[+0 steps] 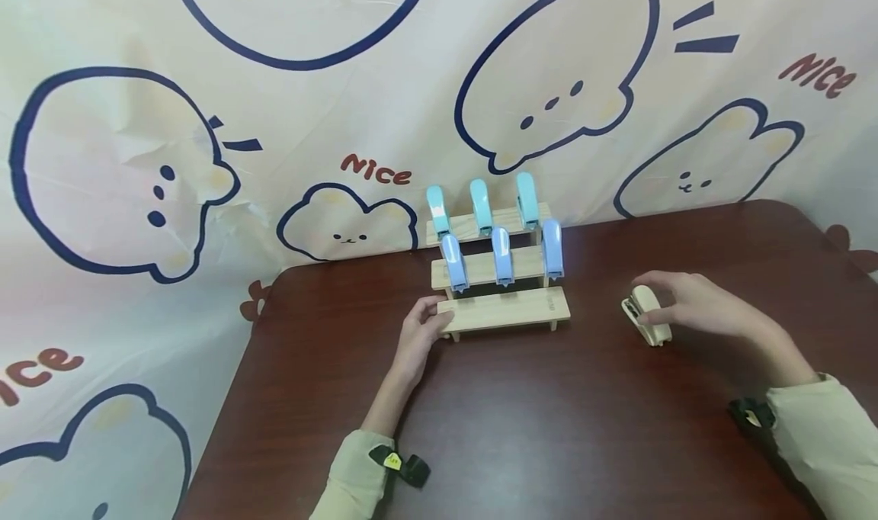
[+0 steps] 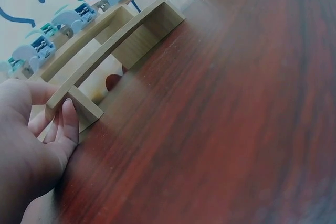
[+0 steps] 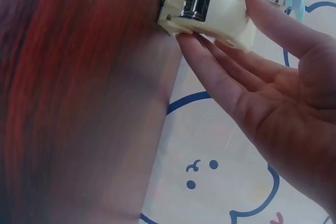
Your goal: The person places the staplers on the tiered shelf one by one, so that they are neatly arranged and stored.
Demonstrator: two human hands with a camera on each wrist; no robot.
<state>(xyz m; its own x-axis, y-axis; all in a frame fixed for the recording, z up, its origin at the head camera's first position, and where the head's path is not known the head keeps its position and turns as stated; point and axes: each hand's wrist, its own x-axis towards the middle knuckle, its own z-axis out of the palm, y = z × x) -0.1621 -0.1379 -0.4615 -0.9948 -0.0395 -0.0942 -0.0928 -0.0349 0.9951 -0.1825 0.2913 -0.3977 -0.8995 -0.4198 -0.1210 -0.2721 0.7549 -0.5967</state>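
Observation:
A three-tier wooden display stand (image 1: 507, 310) rests on the table, its lowest step bare. My left hand (image 1: 414, 337) grips the left end of that step; in the left wrist view its fingers (image 2: 69, 121) curl under the board's edge. To the right of the stand, my right hand (image 1: 706, 303) holds a small cream stapler (image 1: 647, 300) between thumb and fingers. The right wrist view shows the cream stapler (image 3: 228, 17) from one end, with a dark metal part and the fingertips along its side.
Three light-blue staplers (image 1: 502, 255) line the middle step, and three teal staplers (image 1: 482, 206) the top one. The dark brown table (image 1: 521, 413) extends toward me. Behind it hangs a white cloth (image 1: 309, 116) with cartoon outlines, close to the back of the stand.

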